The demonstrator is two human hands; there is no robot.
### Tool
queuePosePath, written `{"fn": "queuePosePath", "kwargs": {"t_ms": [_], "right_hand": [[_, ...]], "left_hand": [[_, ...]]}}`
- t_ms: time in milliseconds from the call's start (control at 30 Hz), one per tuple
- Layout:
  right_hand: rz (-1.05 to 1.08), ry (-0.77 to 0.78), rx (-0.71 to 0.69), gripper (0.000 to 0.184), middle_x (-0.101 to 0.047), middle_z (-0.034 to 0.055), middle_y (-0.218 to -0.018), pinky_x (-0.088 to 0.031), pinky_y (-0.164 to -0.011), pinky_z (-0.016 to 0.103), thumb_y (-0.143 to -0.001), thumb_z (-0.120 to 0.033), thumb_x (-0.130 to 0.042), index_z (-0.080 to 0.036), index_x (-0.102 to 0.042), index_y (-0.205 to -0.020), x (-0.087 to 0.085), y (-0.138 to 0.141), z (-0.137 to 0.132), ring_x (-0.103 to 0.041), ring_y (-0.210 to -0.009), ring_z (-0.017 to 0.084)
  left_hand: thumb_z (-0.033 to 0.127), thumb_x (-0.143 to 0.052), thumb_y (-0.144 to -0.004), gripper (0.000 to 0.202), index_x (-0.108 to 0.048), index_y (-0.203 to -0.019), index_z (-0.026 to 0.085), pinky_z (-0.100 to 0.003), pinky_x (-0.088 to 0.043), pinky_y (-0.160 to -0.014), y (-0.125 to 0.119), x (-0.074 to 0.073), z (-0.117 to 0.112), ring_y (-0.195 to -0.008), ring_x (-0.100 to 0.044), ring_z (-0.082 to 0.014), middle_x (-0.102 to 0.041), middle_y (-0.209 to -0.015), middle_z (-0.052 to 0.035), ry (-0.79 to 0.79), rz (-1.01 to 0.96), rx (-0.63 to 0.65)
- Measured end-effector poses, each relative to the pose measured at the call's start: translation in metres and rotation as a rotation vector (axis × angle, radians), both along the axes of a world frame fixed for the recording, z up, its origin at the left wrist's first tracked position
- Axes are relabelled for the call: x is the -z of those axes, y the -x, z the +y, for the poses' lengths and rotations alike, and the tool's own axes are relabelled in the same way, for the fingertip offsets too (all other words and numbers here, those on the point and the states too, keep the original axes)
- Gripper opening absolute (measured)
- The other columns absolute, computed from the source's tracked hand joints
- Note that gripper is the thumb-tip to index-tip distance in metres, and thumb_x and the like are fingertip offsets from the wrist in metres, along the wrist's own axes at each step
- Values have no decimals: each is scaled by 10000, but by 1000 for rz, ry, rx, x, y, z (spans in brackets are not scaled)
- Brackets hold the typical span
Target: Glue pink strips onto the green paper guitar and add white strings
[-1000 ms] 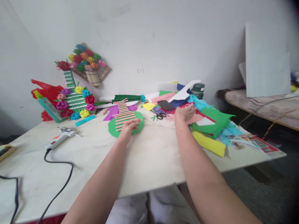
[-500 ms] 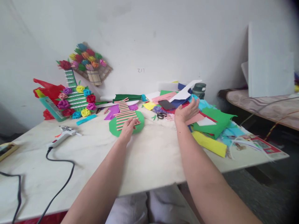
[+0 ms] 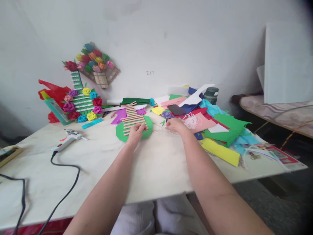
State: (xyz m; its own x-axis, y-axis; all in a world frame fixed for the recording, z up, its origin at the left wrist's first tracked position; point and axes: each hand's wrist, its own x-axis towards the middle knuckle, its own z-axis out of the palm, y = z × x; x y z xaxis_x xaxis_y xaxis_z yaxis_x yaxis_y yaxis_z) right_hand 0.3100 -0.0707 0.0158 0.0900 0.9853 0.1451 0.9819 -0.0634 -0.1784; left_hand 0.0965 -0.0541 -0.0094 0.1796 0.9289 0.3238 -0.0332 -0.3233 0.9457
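A green guitar-shaped cutout (image 3: 120, 132) lies on the table, with several pink rolled strips (image 3: 133, 118) across its body and neck. My left hand (image 3: 137, 132) is over its lower right edge, fingers pinched together; whatever is between them is too small to make out. My right hand (image 3: 174, 125) is closed around the black-handled scissors (image 3: 167, 120), mostly hidden under the fingers. Thin white string (image 3: 157, 123) runs between the cutout and my right hand. A loose tangle of white string (image 3: 192, 120) rests on pink paper beyond that hand.
A glue gun (image 3: 69, 138) with a black cable lies at left. Behind it stands a flower-decorated green guitar (image 3: 84, 103) beside a teal-white bottle (image 3: 57, 112). Coloured sheets, a phone (image 3: 176, 109) and a dark jar (image 3: 211, 95) crowd the right. A yellow roll (image 3: 221, 151) lies near the front edge.
My right hand has moved left and down from the paper pile, closing on the scissors. The white string tangle now shows on the pink paper. My left hand stays at the cutout.
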Motion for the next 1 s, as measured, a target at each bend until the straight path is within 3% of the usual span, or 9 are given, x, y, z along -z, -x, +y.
{"fn": "queuePosePath", "kwargs": {"t_ms": [100,200,300,400,533,733,800,867,1000], "right_hand": [[-58,-16,17,164,-678,103,-862,-377,-781,335,-693,-193,-522,-198,-681,-733,6,0,2,-597,-851,236],[59,-145,82,180,-678,88,-850,-392,-749,315,-708,-172,-488,-196,-666,-730,7,-5,7,-598,-823,214],[391,-322,92,128,-672,54,-801,-413,-649,273,-702,-208,-511,-185,-634,-726,4,-9,13,-584,-718,168],[874,-395,-33,54,-640,26,-665,-382,-490,222,-666,-203,-550,-158,-576,-681,0,-8,14,-508,-522,103],[1369,-309,-317,160,-619,1,-621,-316,-387,179,-617,-257,-638,-153,-546,-698,-11,1,5,-456,-442,61],[1487,-9,-602,229,-646,17,-682,-404,-423,192,-618,-308,-676,-153,-547,-728,-25,30,-11,-583,-538,108],[1482,68,-676,230,-653,33,-720,-441,-462,211,-631,-311,-672,-148,-552,-738,-26,40,-13,-609,-598,131],[1497,97,-720,226,-647,28,-718,-437,-455,208,-641,-309,-669,-145,-556,-748,-25,47,-12,-597,-587,122],[1600,74,-689,221,-575,-33,-569,-293,-351,152,-636,-270,-680,-154,-560,-781,-24,46,-9,-458,-423,50]], "left_hand": [[397,-604,-684,261,-588,-589,155,-238,-343,-561,1,1,0,-612,-509,-134,-589,-619,-29,-30,-5,35],[401,-615,-671,259,-580,-593,156,-240,-355,-579,1,1,0,-687,-548,-161,-607,-651,-39,-33,-7,55],[401,-614,-672,261,-573,-590,157,-241,-361,-581,1,1,0,-706,-561,-171,-619,-662,-45,-34,4,53],[390,-626,-666,255,-567,-590,155,-231,-361,-566,2,1,-1,-698,-556,-161,-620,-668,-45,-40,26,40],[372,-651,-647,237,-629,-726,149,-216,-352,-511,2,-3,-5,-658,-537,-138,-606,-705,-39,-30,49,52],[331,-681,-620,546,-554,-1132,191,-205,-368,-472,0,-12,-17,-704,-573,-140,-617,-880,-56,57,-18,320],[333,-678,-632,469,-578,-1065,184,-203,-373,-473,0,-11,-18,-687,-577,-135,-619,-870,-57,73,-53,418],[354,-663,-656,294,-621,-859,145,-205,-381,-484,1,-10,-17,-583,-544,-101,-609,-729,-38,86,-53,452],[388,-647,-673,275,-611,-673,115,-204,-356,-456,7,-10,-12,-440,-447,-59,-542,-530,0,106,-56,395]]}}
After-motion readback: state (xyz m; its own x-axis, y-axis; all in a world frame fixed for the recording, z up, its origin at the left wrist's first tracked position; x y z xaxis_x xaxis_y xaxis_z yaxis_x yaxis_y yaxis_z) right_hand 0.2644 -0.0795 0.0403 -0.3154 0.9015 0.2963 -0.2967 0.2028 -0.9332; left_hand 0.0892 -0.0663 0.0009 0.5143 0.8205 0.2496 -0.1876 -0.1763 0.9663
